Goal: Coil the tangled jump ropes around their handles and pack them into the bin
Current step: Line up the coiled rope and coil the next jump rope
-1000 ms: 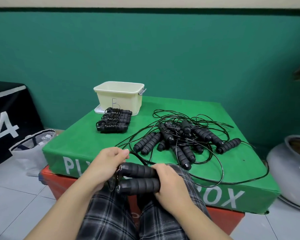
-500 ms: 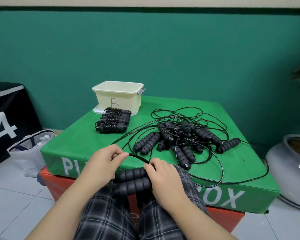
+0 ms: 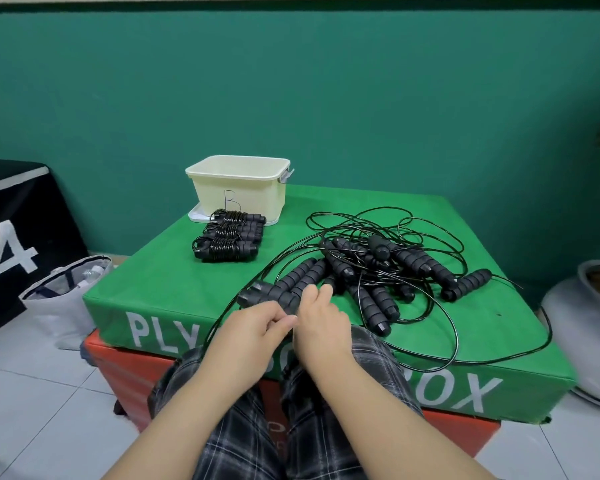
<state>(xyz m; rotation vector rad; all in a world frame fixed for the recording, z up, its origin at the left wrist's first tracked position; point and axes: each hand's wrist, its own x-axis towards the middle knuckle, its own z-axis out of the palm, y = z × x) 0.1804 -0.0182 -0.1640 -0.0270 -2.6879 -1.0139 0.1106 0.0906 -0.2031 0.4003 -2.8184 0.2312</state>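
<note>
**Working a pair of handles at the near edge of the green box**

Head view. Holding two black foam handles (image 3: 269,295) side by side over the near edge of the green plyo box (image 3: 160,289), the person sits with plaid-clad knees against its front face. The right hand (image 3: 321,320) has its fingers curled over the handles' near ends. The left hand (image 3: 253,329) is curled just beside it, fingertips touching the right hand; it seems to pinch the thin black cord (image 3: 222,320), but whether it truly has hold I cannot tell. That cord runs from the handles down past the left wrist and off the near edge.

Tangled ropes (image 3: 388,265) lie in a heap right of centre on the box top, handles crossing one another, loops spreading toward the right edge and spilling over the near right side.

Three coiled ropes (image 3: 231,239) lie in a row toward the far left corner, touching or nearly so. Just behind them stands the cream bin (image 3: 239,192), marked with a handwritten B, resting on a white lid at the far edge.

On the floor: a white bag (image 3: 61,299) to the left of the box, a grey pot (image 3: 582,327) to the right.
</note>
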